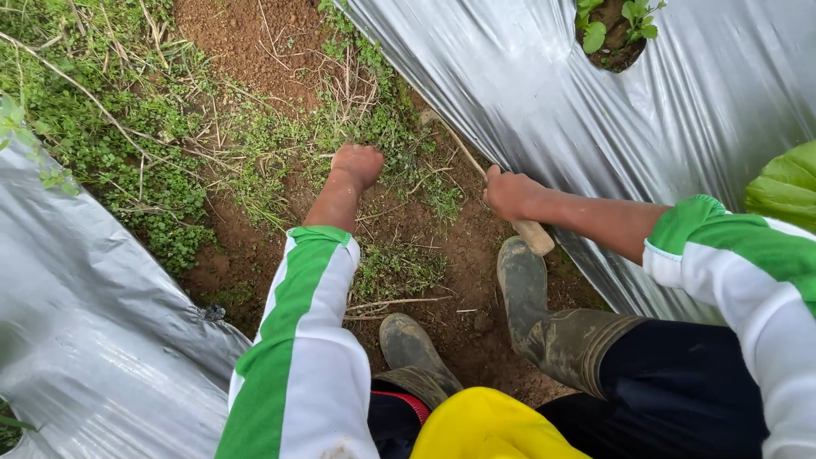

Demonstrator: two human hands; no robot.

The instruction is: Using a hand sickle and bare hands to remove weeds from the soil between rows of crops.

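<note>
My left hand (358,163) is down on the ground, fingers closed into the low weeds (387,127) growing in the brown soil. Whether it holds a tuft I cannot tell. My right hand (510,194) grips a wooden tool handle (534,235), whose thin shaft (463,151) runs up and left along the edge of the silver plastic sheet (527,76). The tool's head is hidden near the weeds. Both arms wear white sleeves with green stripes.
Two muddy rubber boots (523,285) (408,344) stand in the soil furrow. Silver mulch sheets lie on both sides, the left one (76,314) low in view. A planting hole with a small green plant (612,25) is at the top right. A big green leaf (786,183) is at right.
</note>
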